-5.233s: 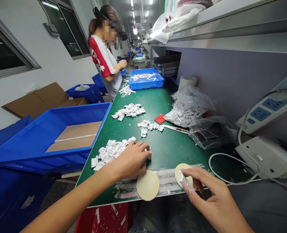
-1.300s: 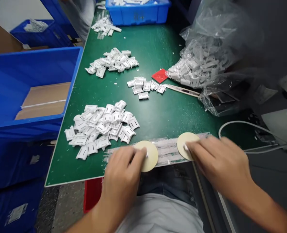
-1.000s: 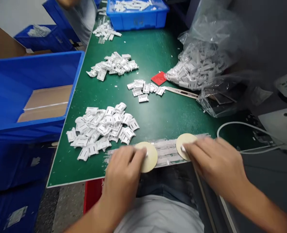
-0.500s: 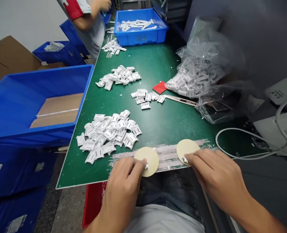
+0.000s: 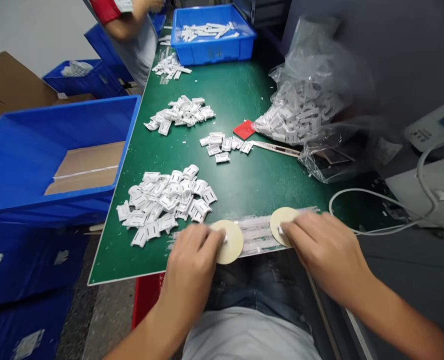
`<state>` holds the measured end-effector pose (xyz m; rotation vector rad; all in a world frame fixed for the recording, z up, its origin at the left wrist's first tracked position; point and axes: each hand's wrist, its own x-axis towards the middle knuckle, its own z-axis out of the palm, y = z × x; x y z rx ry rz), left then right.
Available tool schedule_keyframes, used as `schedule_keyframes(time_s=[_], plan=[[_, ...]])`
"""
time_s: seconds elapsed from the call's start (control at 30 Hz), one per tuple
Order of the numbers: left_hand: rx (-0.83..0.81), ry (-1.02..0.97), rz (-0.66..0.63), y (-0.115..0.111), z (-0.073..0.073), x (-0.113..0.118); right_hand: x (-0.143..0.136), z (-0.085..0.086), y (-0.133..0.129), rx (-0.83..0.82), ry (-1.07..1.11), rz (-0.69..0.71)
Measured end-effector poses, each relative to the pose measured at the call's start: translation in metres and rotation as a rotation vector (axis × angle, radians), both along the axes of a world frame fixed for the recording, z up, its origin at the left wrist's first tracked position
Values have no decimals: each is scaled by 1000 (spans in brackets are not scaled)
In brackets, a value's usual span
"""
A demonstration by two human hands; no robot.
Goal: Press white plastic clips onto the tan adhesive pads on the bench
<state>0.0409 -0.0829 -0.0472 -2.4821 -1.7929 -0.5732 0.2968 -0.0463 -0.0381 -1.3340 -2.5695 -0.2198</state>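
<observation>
Two round cream-coloured discs, which look like sandpaper, lie at the table's near edge. On the left disc [image 5: 234, 245], my left hand [image 5: 194, 257] pinches a small white plastic piece [image 5: 225, 239] between thumb and fingers. My right hand [image 5: 321, 245] is closed the same way over the right disc [image 5: 278, 220], with another small white piece [image 5: 280, 229] at its fingertips. Fingers cover most of both pieces. Beyond my left hand is a heap of white plastic parts [image 5: 165, 200] with slots. A few similar parts [image 5: 225, 144] lie farther back.
Left of the green table [image 5: 267, 190] stands a large blue bin [image 5: 68, 200]. A clear bag of white parts [image 5: 300, 107], a cutter knife [image 5: 276, 148] and a red square [image 5: 244, 129] lie right. Behind are a blue tray [image 5: 214, 52] and another person [image 5: 128, 35].
Both hands have slid their white pieces a little across the discs, away from me. The whole view has shifted slightly. The heaps of parts look unchanged.
</observation>
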Motion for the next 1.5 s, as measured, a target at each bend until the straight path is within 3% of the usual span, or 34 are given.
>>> schedule_keyframes(time_s=[0.4,0.53,0.7,1.5], plan=[[32,18,-84,-1,-5,-8,1,-4,-6,84,22,47],[34,93,-63,1,-3,-8,0,-6,1,138,-31,52],[41,34,-82,0,-3,-10,-3,-5,12,174,1,92],[27,-11,-67,3,-9,-4,5,-9,4,59,43,117]])
